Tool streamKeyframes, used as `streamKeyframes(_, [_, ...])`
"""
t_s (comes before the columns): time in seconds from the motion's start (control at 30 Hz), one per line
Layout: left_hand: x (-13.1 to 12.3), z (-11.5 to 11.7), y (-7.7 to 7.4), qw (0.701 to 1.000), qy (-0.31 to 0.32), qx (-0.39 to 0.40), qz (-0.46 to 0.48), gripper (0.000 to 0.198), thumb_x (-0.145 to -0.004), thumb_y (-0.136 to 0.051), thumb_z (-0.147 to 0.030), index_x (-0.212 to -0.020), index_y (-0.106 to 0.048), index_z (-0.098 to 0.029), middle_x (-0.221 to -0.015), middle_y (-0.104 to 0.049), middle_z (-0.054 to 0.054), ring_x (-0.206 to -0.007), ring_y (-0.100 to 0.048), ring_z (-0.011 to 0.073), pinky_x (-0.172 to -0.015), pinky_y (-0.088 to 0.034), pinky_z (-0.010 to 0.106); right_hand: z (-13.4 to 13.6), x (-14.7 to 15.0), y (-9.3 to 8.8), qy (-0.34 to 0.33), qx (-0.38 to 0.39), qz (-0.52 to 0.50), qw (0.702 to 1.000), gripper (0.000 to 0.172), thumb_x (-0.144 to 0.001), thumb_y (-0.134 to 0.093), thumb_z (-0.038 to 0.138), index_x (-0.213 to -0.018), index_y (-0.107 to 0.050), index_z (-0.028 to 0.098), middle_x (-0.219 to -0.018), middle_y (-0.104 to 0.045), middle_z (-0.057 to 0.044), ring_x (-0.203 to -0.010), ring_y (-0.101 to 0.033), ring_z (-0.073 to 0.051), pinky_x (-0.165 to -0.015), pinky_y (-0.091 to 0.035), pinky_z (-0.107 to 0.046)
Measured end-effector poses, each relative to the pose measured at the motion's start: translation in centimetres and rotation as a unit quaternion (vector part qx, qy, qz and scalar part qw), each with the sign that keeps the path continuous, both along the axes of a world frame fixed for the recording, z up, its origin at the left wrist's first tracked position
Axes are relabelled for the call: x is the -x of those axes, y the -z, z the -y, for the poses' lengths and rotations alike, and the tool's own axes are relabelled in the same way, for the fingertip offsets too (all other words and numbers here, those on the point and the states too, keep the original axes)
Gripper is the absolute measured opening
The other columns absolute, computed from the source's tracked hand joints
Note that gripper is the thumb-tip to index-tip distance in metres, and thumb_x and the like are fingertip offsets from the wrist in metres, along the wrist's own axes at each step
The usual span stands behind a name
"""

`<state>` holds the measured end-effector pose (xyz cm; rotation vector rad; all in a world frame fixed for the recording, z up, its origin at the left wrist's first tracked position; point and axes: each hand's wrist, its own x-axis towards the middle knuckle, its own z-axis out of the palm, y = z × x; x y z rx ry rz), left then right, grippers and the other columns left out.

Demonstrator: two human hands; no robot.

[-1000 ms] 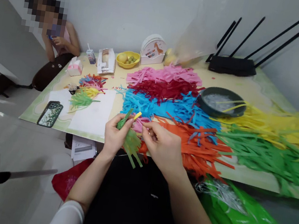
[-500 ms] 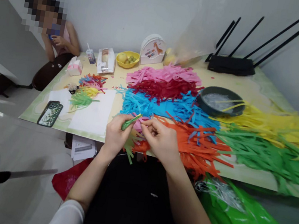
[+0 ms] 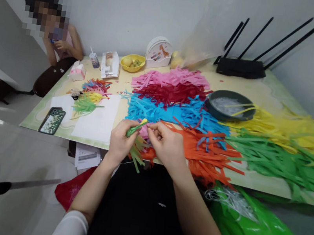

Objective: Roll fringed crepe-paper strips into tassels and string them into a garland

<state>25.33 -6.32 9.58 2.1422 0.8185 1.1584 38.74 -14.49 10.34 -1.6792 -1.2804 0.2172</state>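
View from my head camera, at the near edge of the desk [image 3: 242,178]. My left hand [image 3: 119,143] is closed around a bundle of green paper strips [image 3: 136,155]; its upper end, twisted tight with a yellow tip, pokes out above my thumb, and the loose fringe hangs below my palm, over the desk's near edge. My right hand [image 3: 167,145] sits just beside the left, fingers pinched together at the bundle's top; I cannot tell whether they grip the paper itself or only touch it.

Step in hand, as I judge it: rolling or binding the gathered strips at their head. The next move would call for a firm left grip so the twist does not spring open while the right fingers work round it.

The bundle looks thin, creased and limp, its fringe splaying unevenly.

Around the hands:
- an orange strip pile [image 3: 208,149], touching my right wrist
- a blue strip pile [image 3: 163,112] behind it
- green strips [image 3: 280,165] toward the right edge
- a phone [image 3: 52,119] near the left corner
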Motion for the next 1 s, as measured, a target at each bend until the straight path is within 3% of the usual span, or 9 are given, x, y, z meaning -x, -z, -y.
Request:
streamKeyframes(0.13, [0.0,-0.1,0.1,1.0,0.003,-0.007,0.0,0.016,-0.087,-0.064,-0.025,-0.1,-0.072,-0.021,-0.094,-0.074,0.006,-0.088,-0.068,0.0181,-0.082,-0.052,0.031,-0.1,-0.1,0.0,-0.034,0.012,-0.02,0.999,0.017,-0.086,-0.058,0.029,-0.078,-0.067,0.018,-0.056,-0.06,0.002,-0.047,-0.054,-0.012,-0.048,-0.035,-0.022])
streamKeyframes(0.37, [-0.1,-0.2,-0.3,0.998,0.05,0.048,-0.007,0.013,-0.085,-0.066,-0.027,-0.095,-0.073,-0.02,-0.093,-0.074,0.006,-0.086,-0.069,0.0184,-0.081,-0.052,0.029,0.0,0.1,-0.1,-0.002,-0.012,-0.016,1.0,0.015,-0.086,-0.058,0.027,-0.079,-0.067,0.018,-0.055,-0.062,0.001,-0.048,-0.056,-0.013,-0.049,-0.036,-0.023])
streamKeyframes(0.43, [-0.2,-0.3,-0.5,0.996,0.04,0.075,-0.003,0.013,-0.084,-0.067,-0.027,-0.093,-0.072,-0.02,-0.091,-0.074,0.005,-0.085,-0.069,0.018,-0.079,-0.052,0.028,0.0,-0.1,0.0,-0.021,-0.005,-0.061,0.998,0.015,-0.086,-0.058,0.029,-0.082,-0.067,0.018,-0.057,-0.063,0.001,-0.05,-0.058,-0.013,-0.051,-0.039,-0.023])
streamKeyframes(0.5, [-0.2,-0.3,-0.5,0.995,0.045,0.088,0.003,0.012,-0.083,-0.068,-0.026,-0.092,-0.072,-0.019,-0.09,-0.075,0.005,-0.084,-0.069,0.018,-0.079,-0.052,0.028,-0.2,-0.4,0.2,-0.054,-0.003,-0.159,0.986,0.021,-0.086,-0.059,0.031,-0.1,-0.067,0.017,-0.061,-0.067,0.001,-0.053,-0.062,-0.013,-0.055,-0.044,-0.024])
streamKeyframes(0.6, [-0.1,-0.4,-0.4,0.993,0.094,0.076,0.016,0.01,-0.083,-0.067,-0.022,-0.091,-0.073,-0.02,-0.09,-0.075,0.005,-0.087,-0.069,0.0188,-0.082,-0.052,0.031,-0.8,-1.0,0.9,-0.165,0.022,-0.37,0.914,0.048,-0.08,-0.067,0.039,-0.122,-0.058,0.017,-0.064,-0.07,0.001,-0.052,-0.064,-0.014,-0.055,-0.052,-0.026])
streamKeyframes(0.7, [0.0,-0.4,0.0,0.989,0.136,0.053,0.028,0.012,-0.084,-0.065,-0.018,-0.089,-0.074,-0.021,-0.092,-0.075,0.006,-0.091,-0.069,0.0196,-0.085,-0.052,0.033,-1.2,-1.7,1.5,-0.242,0.071,-0.505,0.825,0.048,-0.067,-0.079,0.044,-0.103,-0.065,0.016,-0.062,-0.07,-0.001,-0.045,-0.062,-0.013,-0.049,-0.052,-0.025])
streamKeyframes(0.77, [0.2,-0.4,0.2,0.988,0.148,0.038,0.027,0.013,-0.084,-0.064,-0.016,-0.088,-0.075,-0.022,-0.091,-0.076,0.007,-0.09,-0.069,0.0198,-0.084,-0.052,0.034,-1.3,-2.0,1.7,-0.233,0.066,-0.544,0.803,0.043,-0.063,-0.082,0.045,-0.091,-0.066,0.016,-0.06,-0.07,-0.001,-0.043,-0.06,-0.011,-0.047,-0.051,-0.023])
streamKeyframes(0.87, [0.2,-0.3,0.4,0.987,0.157,0.013,0.021,0.014,-0.085,-0.062,-0.015,-0.09,-0.074,-0.021,-0.09,-0.076,0.007,-0.088,-0.069,0.0194,-0.084,-0.052,0.035,-1.2,-1.9,1.7,-0.207,0.038,-0.557,0.804,0.038,-0.063,-0.082,0.045,-0.084,-0.068,0.017,-0.054,-0.066,0.002,-0.039,-0.055,-0.009,-0.043,-0.05,-0.022])
streamKeyframes(1.0, [-0.1,-0.2,0.5,0.988,0.151,0.006,0.005,0.011,-0.086,-0.063,-0.018,-0.092,-0.072,-0.02,-0.094,-0.075,0.007,-0.09,-0.069,0.0193,-0.084,-0.053,0.034,-1.4,-1.1,1.4,-0.124,-0.035,-0.5,0.856,0.03,-0.062,-0.083,0.042,-0.073,-0.069,0.018,-0.054,-0.059,0.005,-0.036,-0.047,-0.006,-0.033,-0.04,-0.018])
